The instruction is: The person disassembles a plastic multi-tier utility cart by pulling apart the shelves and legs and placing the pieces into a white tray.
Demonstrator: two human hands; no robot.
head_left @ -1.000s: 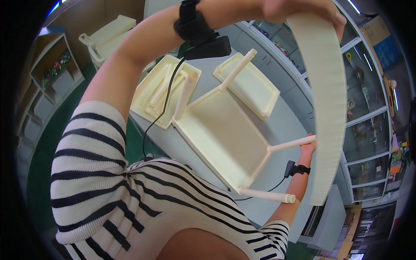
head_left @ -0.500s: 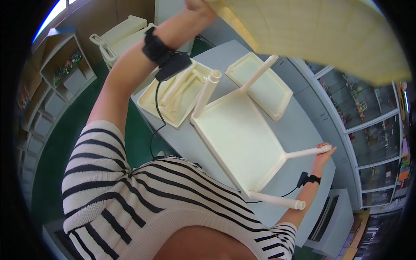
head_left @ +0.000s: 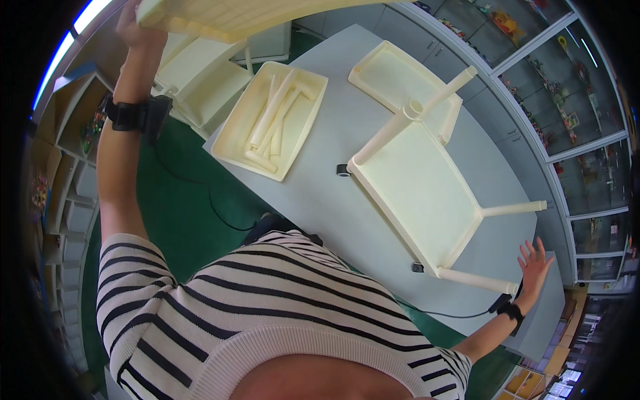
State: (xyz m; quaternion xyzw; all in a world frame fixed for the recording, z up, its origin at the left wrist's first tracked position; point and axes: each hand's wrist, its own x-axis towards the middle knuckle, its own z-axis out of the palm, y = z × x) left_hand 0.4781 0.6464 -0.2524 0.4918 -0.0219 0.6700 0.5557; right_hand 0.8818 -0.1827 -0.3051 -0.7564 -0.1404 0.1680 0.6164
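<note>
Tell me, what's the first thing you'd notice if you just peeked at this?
Right away, the cream plastic stool lying upside down on the grey table, its legs sticking up. The left hand holds a big cream panel high at the top of the view, while the right hand spreads open by one stool leg at the table's right end. A tray of loose legs sits on the table's left part.
</note>
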